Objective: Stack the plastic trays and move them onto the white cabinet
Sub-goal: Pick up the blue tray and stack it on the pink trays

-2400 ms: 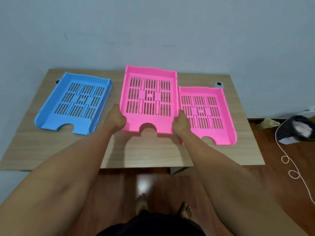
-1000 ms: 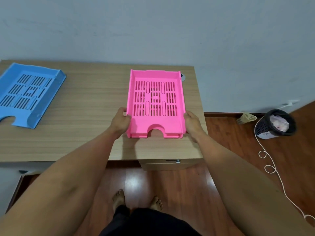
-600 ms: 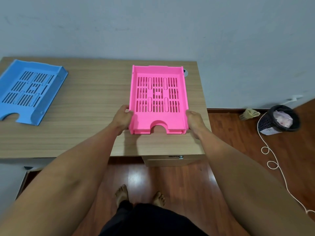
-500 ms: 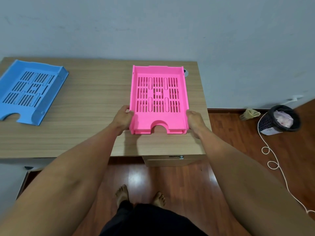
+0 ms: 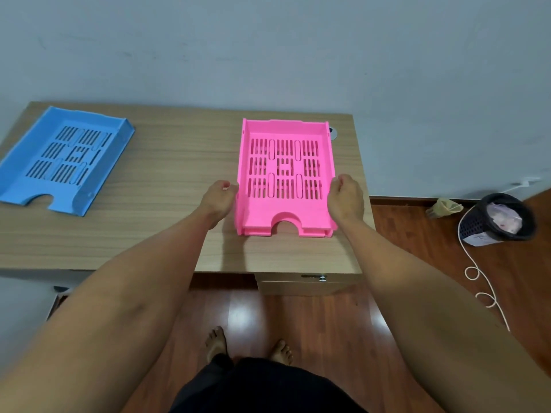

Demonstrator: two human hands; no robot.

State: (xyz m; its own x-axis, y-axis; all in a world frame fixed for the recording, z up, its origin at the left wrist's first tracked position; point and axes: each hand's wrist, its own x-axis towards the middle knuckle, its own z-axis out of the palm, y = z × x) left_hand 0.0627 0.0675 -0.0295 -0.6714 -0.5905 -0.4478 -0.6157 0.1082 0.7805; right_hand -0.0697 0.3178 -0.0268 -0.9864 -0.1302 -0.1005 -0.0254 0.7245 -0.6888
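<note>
Pink stack seated, grip coming off.
I see left hand (image 5: 217,198) and right hand (image 5: 346,198) loosely curled beside the pink trays (image 5: 284,177), holding nothing I can make out; blue tray (image 5: 64,159) sits well apart on the desk (image 5: 179,162), probably next.

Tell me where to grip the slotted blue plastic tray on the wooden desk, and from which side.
Probably the two long side walls of the slotted blue plastic tray, one hand each, approached from its notched near end. It lies flat and skewed on the wooden desk, its raised walls giving hold; the thin slotted floor doesn't.
</note>
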